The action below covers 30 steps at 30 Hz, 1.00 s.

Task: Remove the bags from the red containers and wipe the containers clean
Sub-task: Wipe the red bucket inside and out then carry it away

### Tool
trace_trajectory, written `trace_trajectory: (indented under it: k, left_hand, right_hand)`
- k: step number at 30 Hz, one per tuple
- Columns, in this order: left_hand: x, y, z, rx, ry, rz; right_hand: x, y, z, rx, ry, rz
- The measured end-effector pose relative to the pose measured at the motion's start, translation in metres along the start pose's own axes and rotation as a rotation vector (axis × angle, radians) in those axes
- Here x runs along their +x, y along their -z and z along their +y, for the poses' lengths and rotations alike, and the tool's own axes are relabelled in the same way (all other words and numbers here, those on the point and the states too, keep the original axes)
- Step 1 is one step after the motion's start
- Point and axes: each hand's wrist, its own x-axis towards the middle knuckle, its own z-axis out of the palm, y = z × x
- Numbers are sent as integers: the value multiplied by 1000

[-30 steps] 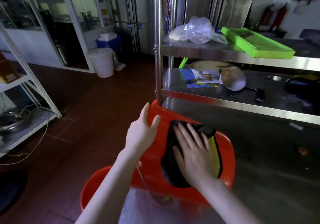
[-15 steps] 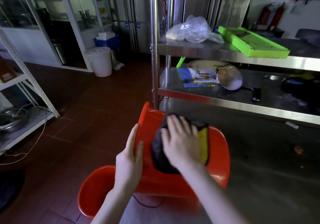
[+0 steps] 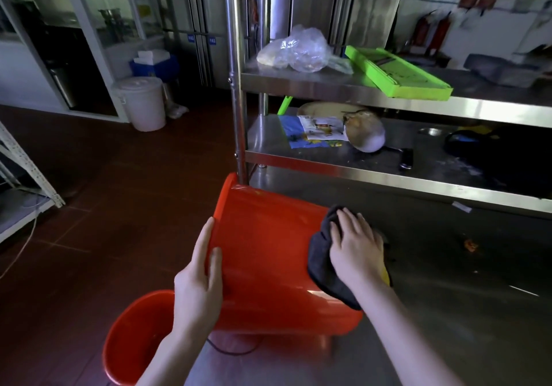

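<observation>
Left hand point(image 3: 198, 281) flat, upright; right hand point(image 3: 357, 251) flat, palm down, pressing.

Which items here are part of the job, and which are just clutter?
In the job: tipped red container, left hand steadying it, right hand pressing the dark cloth on it, second red container.
Lying about: clear plastic bag, green tray, white bucket, leaflet.

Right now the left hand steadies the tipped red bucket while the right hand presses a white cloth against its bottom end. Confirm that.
Not quite: the cloth is dark grey, not white, as the head view shows. The left hand does steady the tipped red bucket while the right hand presses it against the bottom end.
</observation>
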Motion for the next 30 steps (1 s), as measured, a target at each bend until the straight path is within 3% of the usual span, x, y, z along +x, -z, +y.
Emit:
trace_trajectory:
  k: [3,8,11,17,23,25,28,30]
  left_hand:
    - [-1,-4,-1,12,-11,7]
    - [-1,1,-8,43,-6,-33]
    - [9,10,2,20,42,-136]
    - [91,-17,38,142,152,-190]
    - [96,-16,42,267,99,-215]
    - [79,-7,35,254,46,-174]
    - [49,4,30,227,-2,-131]
    - [40,6,30,244,13,-110]
  right_hand:
    - [-4,0,-52,-48,154,61]
    - [-33,-8,-137,84,536,67]
    - [-38,-9,-120,52,555,90]
    - [-79,-30,-96,71,598,135]
    - [-53,-20,-114,120,507,171]
    - [-16,-9,-123,94,431,71]
    - [41,6,-127,153,346,-326]
    - [55,9,-125,136,374,-446]
